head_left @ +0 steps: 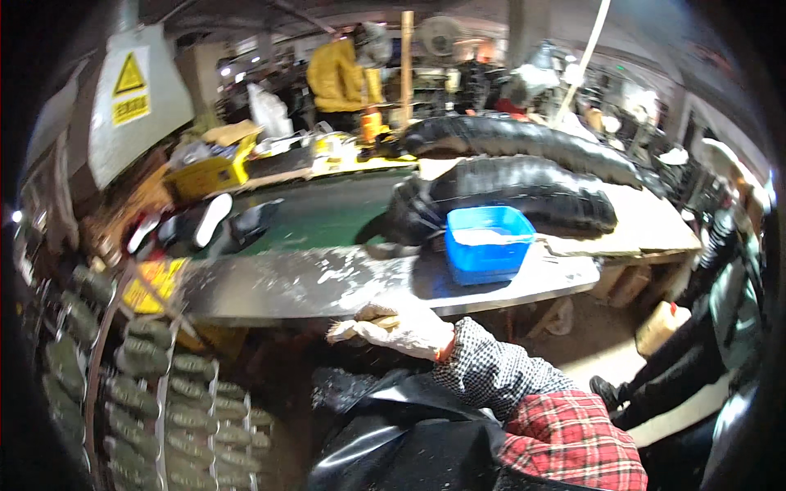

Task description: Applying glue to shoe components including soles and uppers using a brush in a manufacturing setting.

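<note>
My right hand (397,329), in a pale work glove, hangs just in front of the near edge of the metal-topped bench (315,282). Its fingers point left, loosely stretched, and no object shows in them. A checked cuff and a red plaid sleeve (573,438) cover that arm. Up and to the right of the hand, a blue plastic tub (490,258) stands on the bench, with a pale stick-like thing lying across its top. My left hand is out of view. A shiny black apron (401,434) spreads below my arm.
Behind the bench runs a green belt (319,209), with white-soled shoes (213,219) at its left. Large black wrapped bundles (524,192) lie at the back right. Racks of olive-green shoes (135,393) stand close on the left. A person (704,327) stands at the right, near a beige jug (661,327).
</note>
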`<state>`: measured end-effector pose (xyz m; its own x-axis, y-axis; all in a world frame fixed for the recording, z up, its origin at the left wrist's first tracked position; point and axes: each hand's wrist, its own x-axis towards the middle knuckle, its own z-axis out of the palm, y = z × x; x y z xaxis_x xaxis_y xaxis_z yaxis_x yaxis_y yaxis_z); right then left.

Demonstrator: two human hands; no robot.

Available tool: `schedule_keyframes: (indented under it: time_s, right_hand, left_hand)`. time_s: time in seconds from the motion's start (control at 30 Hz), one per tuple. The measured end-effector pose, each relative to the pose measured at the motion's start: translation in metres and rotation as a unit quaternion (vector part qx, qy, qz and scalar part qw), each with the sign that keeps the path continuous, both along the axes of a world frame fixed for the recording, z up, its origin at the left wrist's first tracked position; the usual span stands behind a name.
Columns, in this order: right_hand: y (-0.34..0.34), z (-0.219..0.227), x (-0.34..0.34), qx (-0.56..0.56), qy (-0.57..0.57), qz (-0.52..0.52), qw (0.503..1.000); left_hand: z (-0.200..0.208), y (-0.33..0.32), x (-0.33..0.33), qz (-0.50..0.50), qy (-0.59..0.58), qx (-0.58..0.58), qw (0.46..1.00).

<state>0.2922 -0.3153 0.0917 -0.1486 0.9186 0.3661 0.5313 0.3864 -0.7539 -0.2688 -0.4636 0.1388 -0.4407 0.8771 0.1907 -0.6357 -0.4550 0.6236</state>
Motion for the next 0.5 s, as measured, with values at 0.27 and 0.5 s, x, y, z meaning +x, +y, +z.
schedule_keyframes:
  time_s: [0.27, 0.5]
  right_hand:
    - [-0.062, 0.044, 0.104, 0.034, 0.171, -0.233, 0.957]
    - [-0.065, 0.053, 0.209, 0.181, 0.251, -0.340, 0.888]
  left_hand:
    - [-0.039, 0.133, 0.215, -0.379, -0.304, -0.165, 0.858]
    - [-0.087, 0.201, 0.311, -0.489, -0.400, -0.258, 0.731]
